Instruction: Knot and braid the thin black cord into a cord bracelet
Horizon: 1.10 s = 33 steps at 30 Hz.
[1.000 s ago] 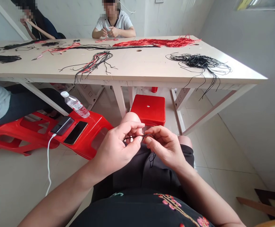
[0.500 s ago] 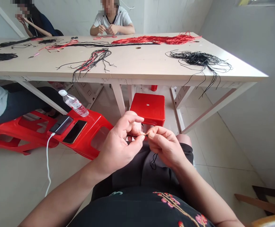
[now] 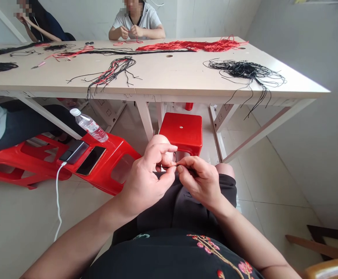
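Above my lap, my left hand (image 3: 150, 176) pinches a thin black cord (image 3: 166, 167) between thumb and fingertips, with its index finger curled over. My right hand (image 3: 199, 179) meets it fingertip to fingertip and is closed on the same cord. Most of the cord is hidden by the fingers, so any knot in it cannot be made out. On the table (image 3: 169, 79) ahead lie a bundle of black and red cords (image 3: 112, 71) and a tangled heap of black cord (image 3: 246, 70) whose ends hang over the edge.
A red stool (image 3: 118, 145) at my left bears a water bottle (image 3: 89, 124), a phone (image 3: 91, 161) and a power bank (image 3: 74, 151) with a white cable. Another red stool (image 3: 181, 130) stands ahead. Red cords (image 3: 192, 45) lie across the table, where a co-worker (image 3: 136, 25) handles red cord.
My right fingers have shifted slightly left along the cord, closer to my left fingertips. The dangling black loop below my right hand no longer shows. The view has moved a little.
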Motion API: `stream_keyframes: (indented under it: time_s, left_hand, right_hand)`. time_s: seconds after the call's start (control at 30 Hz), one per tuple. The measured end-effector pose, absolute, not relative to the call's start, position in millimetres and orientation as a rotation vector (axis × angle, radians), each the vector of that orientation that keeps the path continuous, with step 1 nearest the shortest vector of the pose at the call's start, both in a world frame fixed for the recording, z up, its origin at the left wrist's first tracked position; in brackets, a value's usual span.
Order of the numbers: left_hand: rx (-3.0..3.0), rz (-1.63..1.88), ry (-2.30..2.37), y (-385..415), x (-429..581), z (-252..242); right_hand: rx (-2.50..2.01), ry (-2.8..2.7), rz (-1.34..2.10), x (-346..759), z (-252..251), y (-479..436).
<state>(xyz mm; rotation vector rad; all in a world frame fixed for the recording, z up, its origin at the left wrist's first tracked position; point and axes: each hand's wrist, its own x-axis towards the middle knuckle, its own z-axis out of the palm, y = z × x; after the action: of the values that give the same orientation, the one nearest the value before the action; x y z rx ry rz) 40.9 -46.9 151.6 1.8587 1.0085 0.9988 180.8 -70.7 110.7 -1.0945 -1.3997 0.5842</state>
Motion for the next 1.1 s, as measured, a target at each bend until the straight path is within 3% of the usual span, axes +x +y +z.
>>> stream_keyframes:
  time_s: [0.23,0.43,0.73,1.1]
  left_hand:
    - [1.938,0.993,0.942,-41,34,146]
    - [2.150,1.029,0.992,-40,37,147]
    - [2.373,1.086,0.938,-41,44,149]
    - [1.731,0.772,1.013,-38,32,147]
  right_hand:
    - [-0.922,-1.165,1.210,186,109,-68]
    - [-0.934,-1.230,1.084,184,107,-69]
    - [-1.082,-1.528,0.540,181,109,-73]
    - [-0.983,-1.114,1.163,183,106,-71]
